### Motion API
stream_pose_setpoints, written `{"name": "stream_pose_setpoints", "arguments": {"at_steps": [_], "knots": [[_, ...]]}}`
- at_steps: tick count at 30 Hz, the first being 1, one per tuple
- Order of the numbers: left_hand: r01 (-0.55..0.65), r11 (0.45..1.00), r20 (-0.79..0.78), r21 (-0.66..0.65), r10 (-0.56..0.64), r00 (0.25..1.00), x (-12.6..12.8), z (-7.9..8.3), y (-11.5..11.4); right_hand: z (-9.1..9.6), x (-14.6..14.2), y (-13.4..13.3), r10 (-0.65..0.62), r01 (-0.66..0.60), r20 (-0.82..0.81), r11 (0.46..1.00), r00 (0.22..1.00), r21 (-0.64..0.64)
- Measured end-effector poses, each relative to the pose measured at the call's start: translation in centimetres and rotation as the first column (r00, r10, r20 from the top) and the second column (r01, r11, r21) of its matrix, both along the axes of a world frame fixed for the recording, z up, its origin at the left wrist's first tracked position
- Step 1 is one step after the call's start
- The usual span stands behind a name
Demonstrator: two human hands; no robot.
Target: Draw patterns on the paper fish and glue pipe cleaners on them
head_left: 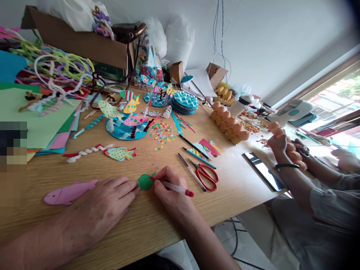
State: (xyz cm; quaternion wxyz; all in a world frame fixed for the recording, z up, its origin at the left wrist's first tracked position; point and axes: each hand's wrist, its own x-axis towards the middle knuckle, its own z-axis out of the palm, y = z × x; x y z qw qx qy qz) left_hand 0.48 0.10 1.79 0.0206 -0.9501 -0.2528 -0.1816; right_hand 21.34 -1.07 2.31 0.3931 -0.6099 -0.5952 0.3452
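Note:
My right hand (173, 191) grips a pen with a red cap end and a clear barrel (177, 188), its tip at the right side of a small green paper fish (145, 182). Flat on the table, my left hand (105, 204) has its fingers stretched out, their tips at the fish's left edge. To the left of that hand lies a pink paper fish (66, 194) with a drawn eye and gill line. Above the hands rests a spotted yellow-green fish (119, 153) beside a white twisted pipe cleaner (90, 150).
Red-handled scissors (206, 177) and several pens lie to the right. Behind are a blue base with paper fish (126, 131), confetti (161, 133), coloured paper (36, 123) and an egg-carton strip (229, 123). At far right, a co-worker's hands (278, 144) hold another carton strip near a phone (263, 170).

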Motion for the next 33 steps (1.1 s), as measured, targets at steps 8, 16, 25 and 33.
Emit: {"name": "stream_pose_setpoints", "arguments": {"at_steps": [8,16,25,33], "knots": [[-0.001,1.000,-0.008,0.021,0.001,1.000,-0.13,-0.05,-0.07,-0.15,0.08,0.08,0.010,-0.010,0.011,1.000,1.000,0.015],[0.002,0.998,0.017,0.068,-0.003,1.000,0.25,0.35,0.09,0.09,0.17,0.01,-0.009,0.009,0.045,1.000,0.999,0.002],[0.005,1.000,0.010,0.023,-0.005,1.000,-0.04,0.02,-0.05,0.30,0.10,-0.03,-0.015,0.016,0.052,1.000,0.999,-0.020],[-0.009,0.997,-0.053,-0.077,0.005,0.999,0.00,0.26,0.02,0.34,0.11,-0.01,-0.020,0.019,0.028,1.000,0.999,0.013]]}}
